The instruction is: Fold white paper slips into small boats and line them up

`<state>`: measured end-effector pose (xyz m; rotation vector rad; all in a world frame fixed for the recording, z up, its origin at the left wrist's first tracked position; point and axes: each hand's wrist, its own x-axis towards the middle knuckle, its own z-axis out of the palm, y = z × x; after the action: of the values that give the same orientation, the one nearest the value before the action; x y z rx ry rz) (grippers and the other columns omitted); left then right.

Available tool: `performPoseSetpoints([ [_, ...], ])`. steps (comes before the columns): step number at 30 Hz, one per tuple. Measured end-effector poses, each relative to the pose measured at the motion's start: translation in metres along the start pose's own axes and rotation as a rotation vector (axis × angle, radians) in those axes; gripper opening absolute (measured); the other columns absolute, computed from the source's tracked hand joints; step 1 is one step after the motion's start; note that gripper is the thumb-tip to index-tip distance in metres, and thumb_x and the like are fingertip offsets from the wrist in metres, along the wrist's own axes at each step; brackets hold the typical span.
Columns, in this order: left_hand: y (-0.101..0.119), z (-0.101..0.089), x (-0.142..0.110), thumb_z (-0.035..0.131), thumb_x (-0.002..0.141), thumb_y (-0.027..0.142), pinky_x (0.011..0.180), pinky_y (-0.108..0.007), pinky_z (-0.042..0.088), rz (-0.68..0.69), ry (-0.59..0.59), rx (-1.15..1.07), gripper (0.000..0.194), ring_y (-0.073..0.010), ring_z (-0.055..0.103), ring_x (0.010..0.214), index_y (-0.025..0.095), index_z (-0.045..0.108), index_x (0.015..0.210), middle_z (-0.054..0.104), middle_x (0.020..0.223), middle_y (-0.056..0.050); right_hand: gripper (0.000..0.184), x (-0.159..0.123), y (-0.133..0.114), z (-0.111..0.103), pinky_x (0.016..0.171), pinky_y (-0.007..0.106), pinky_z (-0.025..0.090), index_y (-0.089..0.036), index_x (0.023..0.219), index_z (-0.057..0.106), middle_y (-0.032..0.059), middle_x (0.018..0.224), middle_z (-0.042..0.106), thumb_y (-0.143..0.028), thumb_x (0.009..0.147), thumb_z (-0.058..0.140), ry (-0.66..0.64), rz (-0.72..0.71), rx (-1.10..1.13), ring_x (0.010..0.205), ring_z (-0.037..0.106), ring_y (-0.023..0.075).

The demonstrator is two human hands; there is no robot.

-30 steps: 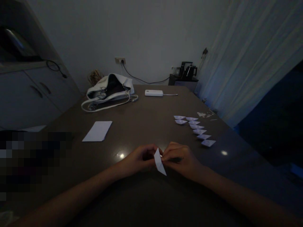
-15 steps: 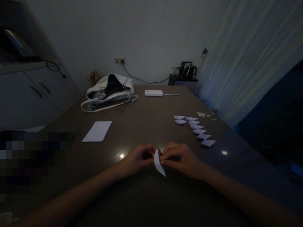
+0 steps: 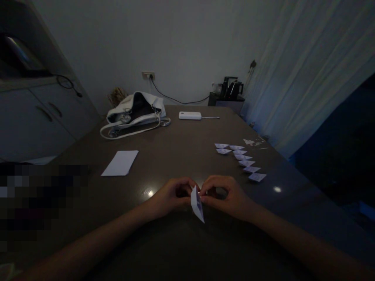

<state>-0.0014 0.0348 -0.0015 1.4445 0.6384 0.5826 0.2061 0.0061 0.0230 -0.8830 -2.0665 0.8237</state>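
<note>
White folded paper [image 3: 197, 204] sits pinched between left hand [image 3: 172, 195] and right hand [image 3: 227, 195], now tipped slightly lower than before.

Both forearms bare, no sleeves visible; left hand [image 3: 172, 195], right hand [image 3: 227, 195] ungloved (dim light).

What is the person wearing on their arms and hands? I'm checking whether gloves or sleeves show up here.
Nothing is visible: the left hand and right hand are bare, without gloves, and both forearms are uncovered to the frame edge. In the dim light, rings or a watch cannot be made out.
</note>
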Motion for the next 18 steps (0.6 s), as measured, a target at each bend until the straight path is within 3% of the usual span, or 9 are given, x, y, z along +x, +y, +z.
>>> performPoseSetpoints([
  [7, -0.0013, -0.0005, 0.0008, 0.072, 0.076, 0.022, 0.067, -0.025, 0.046, 0.015, 0.036, -0.001, 0.024, -0.0127, 0.061, 0.071, 0.015, 0.059, 0.094, 0.065, 0.079, -0.001, 0.020, -0.0027, 0.0026, 0.0021, 0.065, 0.027, 0.046, -0.022, 0.098, 0.071, 0.0045, 0.084, 0.067, -0.019, 0.079, 0.068, 0.005, -0.171, -0.169, 0.075, 0.060, 0.0154],
  [18, -0.0016, 0.0003, -0.0014, 0.071, 0.077, 0.022, 0.068, -0.025, 0.045, 0.021, 0.022, 0.056, 0.025, -0.0123, 0.060, 0.073, 0.016, 0.059, 0.098, 0.063, 0.081, 0.000, 0.013, -0.0035, 0.0068, 0.0075, 0.065, 0.027, 0.043, -0.019, 0.091, 0.072, 0.0041, 0.080, 0.067, -0.017, 0.078, 0.068, -0.011, -0.178, -0.159, 0.073, 0.059, 0.0151],
])
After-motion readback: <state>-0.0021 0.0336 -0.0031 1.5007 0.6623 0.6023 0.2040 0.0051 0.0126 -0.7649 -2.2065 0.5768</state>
